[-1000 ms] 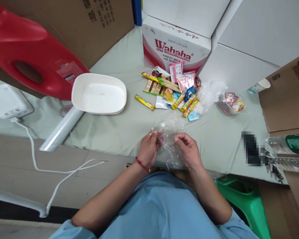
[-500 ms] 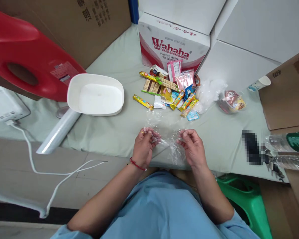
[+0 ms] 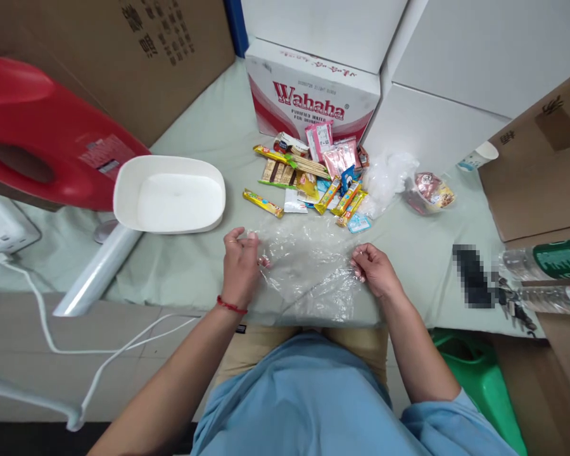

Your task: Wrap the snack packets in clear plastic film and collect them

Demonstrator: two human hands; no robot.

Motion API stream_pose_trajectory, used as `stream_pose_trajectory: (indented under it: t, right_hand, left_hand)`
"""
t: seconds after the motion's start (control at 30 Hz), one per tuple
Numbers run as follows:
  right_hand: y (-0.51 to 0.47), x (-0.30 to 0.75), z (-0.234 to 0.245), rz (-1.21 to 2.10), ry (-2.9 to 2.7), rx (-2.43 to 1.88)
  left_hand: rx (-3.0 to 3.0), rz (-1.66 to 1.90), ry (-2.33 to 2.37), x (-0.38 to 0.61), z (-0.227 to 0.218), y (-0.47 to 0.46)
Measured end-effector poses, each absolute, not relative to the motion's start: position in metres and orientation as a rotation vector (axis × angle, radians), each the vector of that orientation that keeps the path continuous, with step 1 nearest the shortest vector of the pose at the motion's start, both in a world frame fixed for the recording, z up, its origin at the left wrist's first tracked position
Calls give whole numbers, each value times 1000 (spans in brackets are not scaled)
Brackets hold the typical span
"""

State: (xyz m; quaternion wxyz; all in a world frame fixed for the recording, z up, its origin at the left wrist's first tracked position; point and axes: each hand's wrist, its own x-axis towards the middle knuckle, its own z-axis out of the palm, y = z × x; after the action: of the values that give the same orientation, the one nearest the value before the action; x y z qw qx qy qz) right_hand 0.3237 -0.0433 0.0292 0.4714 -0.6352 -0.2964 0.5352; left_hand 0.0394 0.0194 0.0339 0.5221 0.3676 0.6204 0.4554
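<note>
A clear plastic bag (image 3: 308, 269) lies spread flat on the pale green cloth in front of me. My left hand (image 3: 240, 266), with a red string on its wrist, pinches the bag's left edge. Its right edge is pinched by my right hand (image 3: 375, 272). Just beyond the bag lies a pile of wrapped snacks (image 3: 318, 177), and one yellow bar (image 3: 263, 202) lies apart on the pile's left. A white plastic tray (image 3: 168, 196) stands to the left of the snacks.
A Wahaha carton (image 3: 308, 95) and white boxes (image 3: 446, 82) stand behind the snacks. A red container (image 3: 42, 139), a film roll (image 3: 95, 275) and a white cable (image 3: 104, 354) are at the left. Water bottles (image 3: 546, 259) and a green stool (image 3: 484, 386) are at the right.
My hands have moved apart and forward, and the crumpled bag between them is now stretched out flat on the cloth.
</note>
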Motion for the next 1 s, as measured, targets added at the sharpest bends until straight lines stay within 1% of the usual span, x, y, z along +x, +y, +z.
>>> stream_pose_trajectory:
  t: [0.13, 0.23, 0.3, 0.4, 0.5, 0.6, 0.7, 0.77, 0.83, 0.9, 1.0]
  right_hand:
    - [-39, 329, 29, 1260, -727, -1558]
    - [-40, 339, 30, 1240, -707, -1564]
    - [-41, 346, 31, 1250, -698, -1567]
    - [-42, 354, 32, 1287, -696, -1577]
    - [-41, 358, 31, 1291, -712, -1601]
    - [-40, 363, 29, 1248, -791, -1665]
    - [-41, 374, 33, 1189, -976, -1773]
    - [-38, 387, 43, 1030, -1142, -1865]
    - [-29, 402, 58, 752, -1279, -1959]
    - [-8, 415, 78, 483, -1384, -2017]
    - [48, 423, 104, 174, -1542, -2059]
  left_hand:
    - [700, 903, 1358, 42, 52, 7]
    - [722, 696, 1221, 33, 62, -3]
    - [756, 602, 1187, 24, 63, -4]
    - [831, 586, 1278, 13, 54, 2]
    - [1171, 644, 1541, 7, 40, 10]
    - [1728, 766, 1776, 6, 27, 6]
    - [2280, 953, 1698, 9, 15, -7]
    - [2560, 966, 1498, 9, 8, -16]
    - [2694, 890, 1305, 7, 0, -21]
    - [2701, 809, 1191, 3, -6, -22]
    - [2643, 782, 1093, -3, -11, -19]
